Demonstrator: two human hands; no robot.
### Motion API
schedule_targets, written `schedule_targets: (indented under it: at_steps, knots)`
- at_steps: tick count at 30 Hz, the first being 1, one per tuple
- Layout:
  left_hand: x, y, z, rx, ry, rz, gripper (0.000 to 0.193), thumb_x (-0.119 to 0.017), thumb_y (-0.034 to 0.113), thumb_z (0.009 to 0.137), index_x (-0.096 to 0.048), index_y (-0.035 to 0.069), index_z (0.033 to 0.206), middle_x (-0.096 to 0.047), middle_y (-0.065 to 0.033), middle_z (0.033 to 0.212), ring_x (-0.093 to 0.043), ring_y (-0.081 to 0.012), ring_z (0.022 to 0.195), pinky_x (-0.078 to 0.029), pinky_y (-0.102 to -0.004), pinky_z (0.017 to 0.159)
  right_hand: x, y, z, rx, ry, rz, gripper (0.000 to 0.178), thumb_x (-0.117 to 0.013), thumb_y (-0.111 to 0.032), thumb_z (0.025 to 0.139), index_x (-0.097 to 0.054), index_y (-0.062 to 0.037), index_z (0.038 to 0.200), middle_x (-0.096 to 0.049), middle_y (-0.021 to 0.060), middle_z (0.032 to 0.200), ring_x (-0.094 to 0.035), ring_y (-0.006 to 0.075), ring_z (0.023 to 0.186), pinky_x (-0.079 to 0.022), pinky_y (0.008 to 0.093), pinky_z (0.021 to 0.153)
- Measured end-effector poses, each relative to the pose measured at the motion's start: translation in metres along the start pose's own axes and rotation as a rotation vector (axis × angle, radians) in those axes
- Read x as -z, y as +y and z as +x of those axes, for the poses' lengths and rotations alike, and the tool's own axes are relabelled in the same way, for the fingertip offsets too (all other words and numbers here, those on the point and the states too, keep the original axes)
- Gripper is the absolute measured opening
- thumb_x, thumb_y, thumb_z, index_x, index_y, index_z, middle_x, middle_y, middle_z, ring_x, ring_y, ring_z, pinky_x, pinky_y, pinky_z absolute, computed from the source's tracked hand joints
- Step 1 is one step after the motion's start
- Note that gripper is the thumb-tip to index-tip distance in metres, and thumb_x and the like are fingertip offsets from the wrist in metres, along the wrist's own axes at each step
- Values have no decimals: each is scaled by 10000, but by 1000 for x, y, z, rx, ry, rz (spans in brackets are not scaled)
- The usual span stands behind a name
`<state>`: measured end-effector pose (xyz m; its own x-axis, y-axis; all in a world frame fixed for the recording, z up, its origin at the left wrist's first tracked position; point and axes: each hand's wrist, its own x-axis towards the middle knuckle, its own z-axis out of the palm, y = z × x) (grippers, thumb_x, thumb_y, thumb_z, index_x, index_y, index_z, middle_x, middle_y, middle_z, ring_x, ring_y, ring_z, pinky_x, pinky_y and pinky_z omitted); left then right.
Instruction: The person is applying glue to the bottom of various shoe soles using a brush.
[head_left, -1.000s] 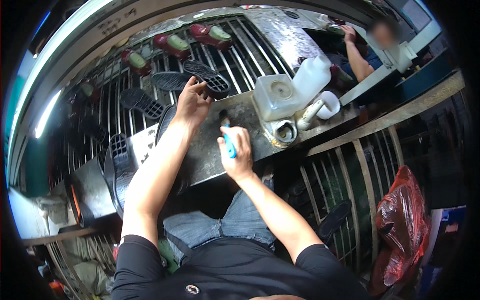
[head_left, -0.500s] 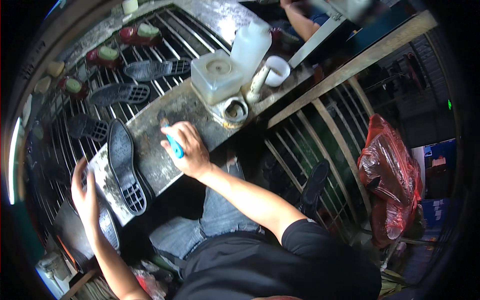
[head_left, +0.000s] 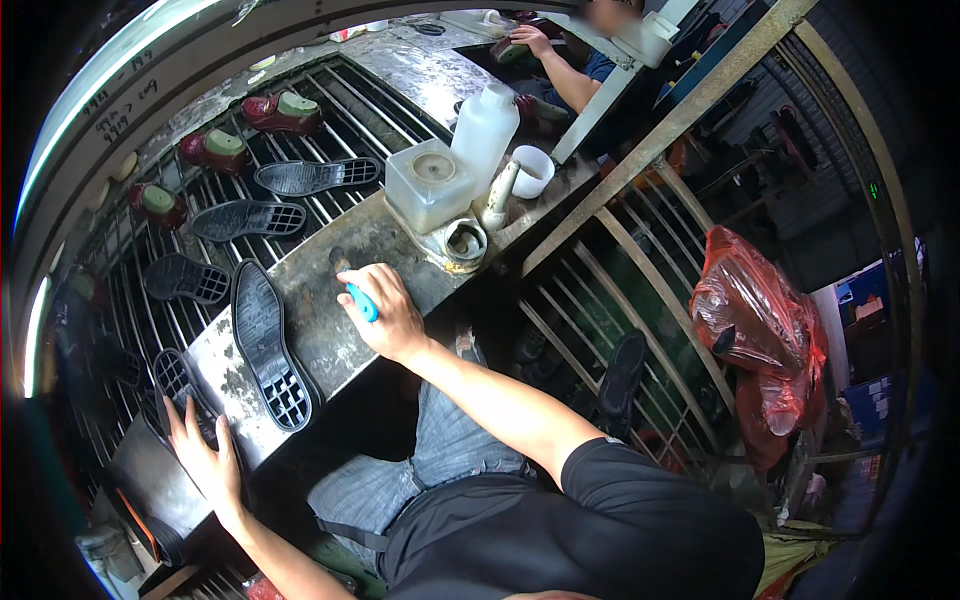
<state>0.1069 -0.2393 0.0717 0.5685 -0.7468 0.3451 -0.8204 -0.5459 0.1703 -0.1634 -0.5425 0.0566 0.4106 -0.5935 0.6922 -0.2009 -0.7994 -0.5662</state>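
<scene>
My right hand (head_left: 385, 315) is closed around a blue-handled brush (head_left: 362, 303), held low over the stained metal bench strip (head_left: 345, 345); its tip is small and partly hidden. Just left of it, a black shoe sole (head_left: 262, 325) lies lengthwise across the strip, its grid-patterned end toward me. At the lower left, my left hand (head_left: 205, 462) has its fingers spread and holds nothing I can see. Its fingertips are over another black sole (head_left: 175, 375), which they partly cover; whether they touch it I cannot tell.
Several black soles (head_left: 250, 220) and dark red shoes (head_left: 285, 112) rest on the metal bar rack. Behind my right hand stand a square translucent container (head_left: 430, 185), a white bottle (head_left: 487, 125), and a glue-crusted pot (head_left: 465, 245). A red plastic bag (head_left: 760, 330) hangs right. Another person's hand (head_left: 532, 40) shows far off.
My left hand has lowered toward the near edge, fingers now spread over the sole. My right hand keeps the brush over the strip. The view has shifted somewhat.
</scene>
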Motion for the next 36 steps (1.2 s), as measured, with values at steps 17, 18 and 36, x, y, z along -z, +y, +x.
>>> schedule_targets:
  at_steps: [17, 18, 36]
  knots:
    - [4, 4, 0, 23, 11, -54, 582, -740, 292, 1024, -597, 43, 1529, -350, -189, 1771, -414, -419, 1562, -314, -522, 1288, 0, -3, -1, -11, 2, 6, 291, -753, -171, 993, -647, -68, 1243, -663, 142, 1097, -642, 375, 1067, -510, 490, 972]
    - [4, 1, -2, 11, 18, -46, 584, -745, 285, 1019, -597, 40, 1528, -352, -190, 1770, -419, -419, 1555, -314, -522, 1288, -1, -3, -2, -13, 6, 14, 291, -755, -172, 992, -648, -68, 1242, -664, 142, 1100, -642, 376, 1070, -511, 489, 974]
    - [1, 6, 0, 60, -20, -57, 588, -744, 302, 1015, -600, 46, 1524, -339, -180, 1776, -381, -412, 1593, -260, -593, 1314, 0, -1, 1, 2, -11, -43, 319, -758, -187, 988, -638, -72, 1259, -646, 145, 1081, -641, 371, 1084, -502, 491, 987]
